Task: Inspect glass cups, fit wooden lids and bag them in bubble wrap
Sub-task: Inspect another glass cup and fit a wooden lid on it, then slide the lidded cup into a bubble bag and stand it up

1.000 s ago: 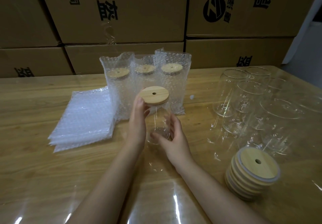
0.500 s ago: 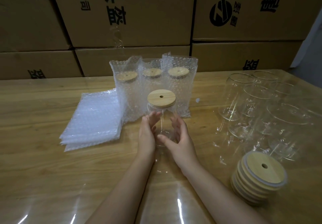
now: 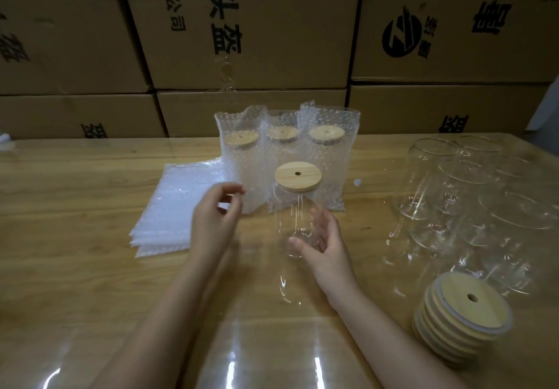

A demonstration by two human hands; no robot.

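Though glossy, wooden table (image 3: pixel 75 237) under lidded glass cup (image 3: pixel 298 225) (cardboard cartons (image 3: pixel 272 25) behind)

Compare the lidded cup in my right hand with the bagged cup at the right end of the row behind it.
The held cup is bare glass; the bagged cup is sheathed in bubble wrap. The right hand grips the held cup low down; no hand touches the bagged cup. The held cup is nearer; the bagged cup stands in the back row. Both are upright with holed wooden lids.
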